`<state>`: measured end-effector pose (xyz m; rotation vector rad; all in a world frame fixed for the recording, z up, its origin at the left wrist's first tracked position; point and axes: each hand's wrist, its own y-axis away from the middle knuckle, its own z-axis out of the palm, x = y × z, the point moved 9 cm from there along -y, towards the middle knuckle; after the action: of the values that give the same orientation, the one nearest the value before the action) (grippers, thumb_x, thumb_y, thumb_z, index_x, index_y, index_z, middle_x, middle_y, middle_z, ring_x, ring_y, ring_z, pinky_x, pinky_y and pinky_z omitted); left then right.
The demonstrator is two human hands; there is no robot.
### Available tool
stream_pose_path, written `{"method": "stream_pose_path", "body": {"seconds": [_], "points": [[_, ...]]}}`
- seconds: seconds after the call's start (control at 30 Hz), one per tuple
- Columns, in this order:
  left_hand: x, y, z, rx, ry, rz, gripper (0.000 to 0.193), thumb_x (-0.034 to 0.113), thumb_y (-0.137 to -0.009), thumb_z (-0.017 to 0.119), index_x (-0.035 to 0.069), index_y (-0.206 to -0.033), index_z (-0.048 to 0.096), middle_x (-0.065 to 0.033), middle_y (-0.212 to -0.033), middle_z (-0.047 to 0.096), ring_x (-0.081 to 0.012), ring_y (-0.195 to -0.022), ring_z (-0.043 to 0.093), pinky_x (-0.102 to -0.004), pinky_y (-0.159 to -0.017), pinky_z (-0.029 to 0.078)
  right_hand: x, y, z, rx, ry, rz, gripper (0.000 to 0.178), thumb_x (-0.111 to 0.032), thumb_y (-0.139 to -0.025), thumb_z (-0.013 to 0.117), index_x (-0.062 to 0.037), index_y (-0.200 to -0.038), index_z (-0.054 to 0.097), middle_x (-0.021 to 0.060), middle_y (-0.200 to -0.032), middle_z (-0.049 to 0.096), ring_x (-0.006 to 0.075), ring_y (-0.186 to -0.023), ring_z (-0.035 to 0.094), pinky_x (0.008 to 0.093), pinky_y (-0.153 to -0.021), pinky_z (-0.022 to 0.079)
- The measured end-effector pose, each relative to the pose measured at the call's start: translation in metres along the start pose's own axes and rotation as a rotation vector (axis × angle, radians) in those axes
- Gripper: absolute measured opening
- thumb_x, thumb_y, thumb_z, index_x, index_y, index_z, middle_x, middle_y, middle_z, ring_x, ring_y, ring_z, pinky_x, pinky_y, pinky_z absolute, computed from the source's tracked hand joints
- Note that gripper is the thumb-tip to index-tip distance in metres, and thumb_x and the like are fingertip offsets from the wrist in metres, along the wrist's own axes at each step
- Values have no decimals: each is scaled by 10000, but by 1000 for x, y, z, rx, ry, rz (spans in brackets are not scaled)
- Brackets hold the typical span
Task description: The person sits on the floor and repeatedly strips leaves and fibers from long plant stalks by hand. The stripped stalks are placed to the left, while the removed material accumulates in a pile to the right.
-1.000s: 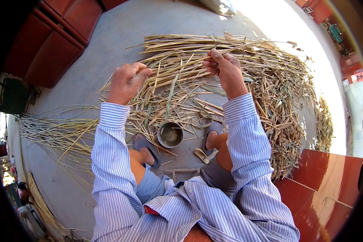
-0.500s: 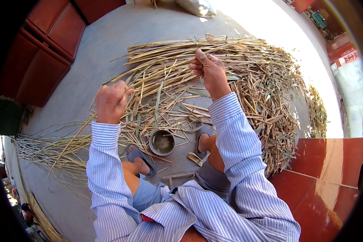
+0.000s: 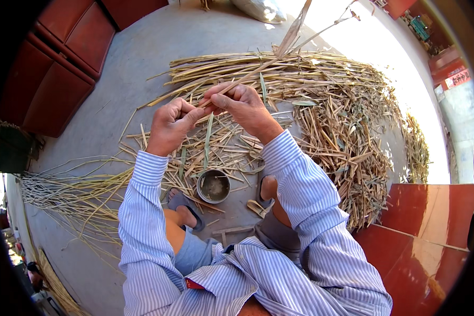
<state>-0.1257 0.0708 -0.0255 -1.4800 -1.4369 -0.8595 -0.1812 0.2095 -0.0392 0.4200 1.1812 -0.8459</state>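
Note:
My left hand and my right hand meet above the heap, fingers closed on one dry reed-like stalk. From between them the stalk slants up to the far right, carrying a long papery leaf and thin side shoots. Its near end is hidden by my fingers. Beyond and below my hands lies a layer of long yellow stalks. Short cut pieces and dry leaves are piled to the right. A round metal bowl with something greyish inside stands on the floor between my feet.
Thin peeled-looking stems fan out at the left. Red cabinets stand at the far left, and a red panel is at the near right. A pale sack lies at the back. A small wood piece rests by my right foot.
My hands have come together: the left moved right and the right moved nearer and left. A stalk with a dry leaf now sticks up past my right hand.

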Motion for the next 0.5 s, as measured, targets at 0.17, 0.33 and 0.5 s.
{"method": "stream_pose_path", "body": {"seconds": [0.17, 0.33, 0.5], "points": [[-6, 3, -6, -30, 110, -67, 213, 183, -886, 722, 12, -802, 628, 0, -664, 582, -54, -586, 523, -210, -502, 408, -17, 3, -1, 45, 38, -34, 215, -187, -973, 591, -3, -1068, 644, 95, -980, 709, 154, -848, 681, 255, -748, 541], [-12, 7, -14, -69, -73, -112, 171, 139, -881, 711, 10, -806, 627, -13, -666, 591, -62, -590, 541, -221, -512, 436, -51, 13, -104, 494, -27, -120, 199, -209, -977, 589, -19, -1016, 637, 82, -915, 700, 131, -776, 672, 221, -674, 539], [-44, 12, 2, -245, -60, -218, 157, 132, -873, 697, -7, -830, 638, -31, -698, 629, -76, -610, 558, -245, -542, 456, -48, 20, -129, 554, 46, -19, 212, -218, -936, 639, -12, -983, 621, 72, -868, 689, 119, -755, 661, 210, -635, 520]]}}
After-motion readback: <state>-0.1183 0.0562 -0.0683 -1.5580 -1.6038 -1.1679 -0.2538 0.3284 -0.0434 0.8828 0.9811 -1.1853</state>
